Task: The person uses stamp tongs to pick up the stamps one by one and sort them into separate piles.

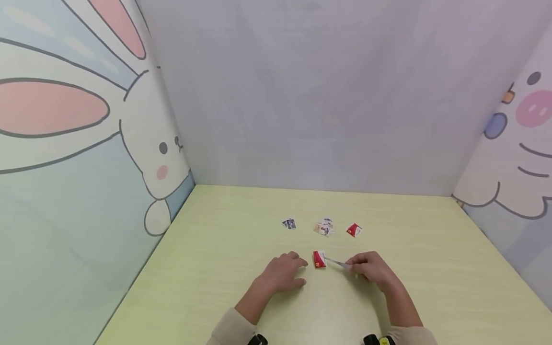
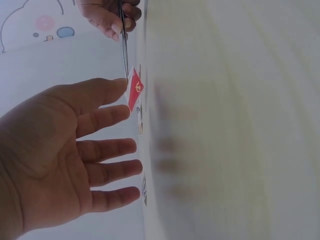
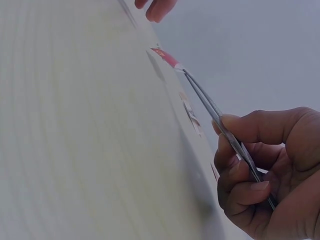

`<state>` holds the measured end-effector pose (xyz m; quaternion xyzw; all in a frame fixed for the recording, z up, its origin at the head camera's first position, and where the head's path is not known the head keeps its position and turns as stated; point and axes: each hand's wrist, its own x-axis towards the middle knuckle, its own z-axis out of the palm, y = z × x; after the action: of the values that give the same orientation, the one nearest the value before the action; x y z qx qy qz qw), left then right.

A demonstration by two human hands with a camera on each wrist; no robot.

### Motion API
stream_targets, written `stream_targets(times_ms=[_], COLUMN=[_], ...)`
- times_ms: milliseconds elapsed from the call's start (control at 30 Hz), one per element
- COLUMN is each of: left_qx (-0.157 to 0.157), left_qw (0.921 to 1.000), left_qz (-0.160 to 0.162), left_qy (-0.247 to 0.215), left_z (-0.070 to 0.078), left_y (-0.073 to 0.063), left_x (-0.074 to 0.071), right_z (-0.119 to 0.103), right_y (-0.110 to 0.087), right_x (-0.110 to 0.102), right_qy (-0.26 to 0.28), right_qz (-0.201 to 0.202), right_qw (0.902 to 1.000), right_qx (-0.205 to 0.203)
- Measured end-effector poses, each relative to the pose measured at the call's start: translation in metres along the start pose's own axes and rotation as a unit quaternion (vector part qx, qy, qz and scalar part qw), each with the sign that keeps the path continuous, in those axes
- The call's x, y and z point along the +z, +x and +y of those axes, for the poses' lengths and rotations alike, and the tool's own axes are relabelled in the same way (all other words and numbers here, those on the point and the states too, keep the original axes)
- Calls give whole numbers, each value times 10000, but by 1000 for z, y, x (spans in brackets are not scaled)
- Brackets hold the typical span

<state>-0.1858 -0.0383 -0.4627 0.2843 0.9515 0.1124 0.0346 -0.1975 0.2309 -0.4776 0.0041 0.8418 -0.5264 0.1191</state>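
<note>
Tweezers [image 1: 337, 262] are held in my right hand [image 1: 373, 268], pinched between thumb and fingers. At their tips is a small red card or sticker [image 1: 319, 259] with a yellow emblem and a whitish edge; the right wrist view shows the tweezers [image 3: 202, 96] gripping that edge, with the red piece [image 3: 165, 56] lifted off the table. To the left of it, my left hand [image 1: 282, 272] hovers palm down, holding nothing. Its fingers [image 2: 107, 147] are straight and spread in the left wrist view. The thumb overlaps the red piece there, but apart in the head view.
Farther back on the yellowish table [image 1: 241, 206] lie dark small cards [image 1: 291, 224], a group of pale printed pieces [image 1: 323, 227] and another red piece [image 1: 354, 230]. Cloth walls stand at the back and both sides, with a cartoon rabbit [image 1: 151, 143] on the left.
</note>
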Motion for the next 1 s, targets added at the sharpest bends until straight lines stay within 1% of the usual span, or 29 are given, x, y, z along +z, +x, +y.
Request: stream_targets(times_ms=[100, 333, 433, 567, 667, 1000], left_qx=[23, 73, 35, 0, -3, -93], left_qw=[10000, 9998, 9996, 9983, 9973, 9952], left_qz=[28, 179, 238, 359, 414, 514], left_qy=[-23, 14, 144, 458, 604, 830], left_z=[2, 5, 6, 7, 9, 15], left_y=[3, 13, 16, 18, 20, 29], left_x=[1, 2, 2, 1, 0, -2], right_z=[3, 6, 7, 11, 14, 23], right_y=[0, 1, 1, 1, 1, 3], right_x=[-4, -18, -22, -27, -31, -48], right_qy=[32, 69, 89, 137, 190, 200], right_qz=[106, 256, 266, 275, 316, 465], right_qw=[9999, 9996, 9995, 9994, 9992, 9985], right_qx=[73, 89, 127, 131, 131, 226])
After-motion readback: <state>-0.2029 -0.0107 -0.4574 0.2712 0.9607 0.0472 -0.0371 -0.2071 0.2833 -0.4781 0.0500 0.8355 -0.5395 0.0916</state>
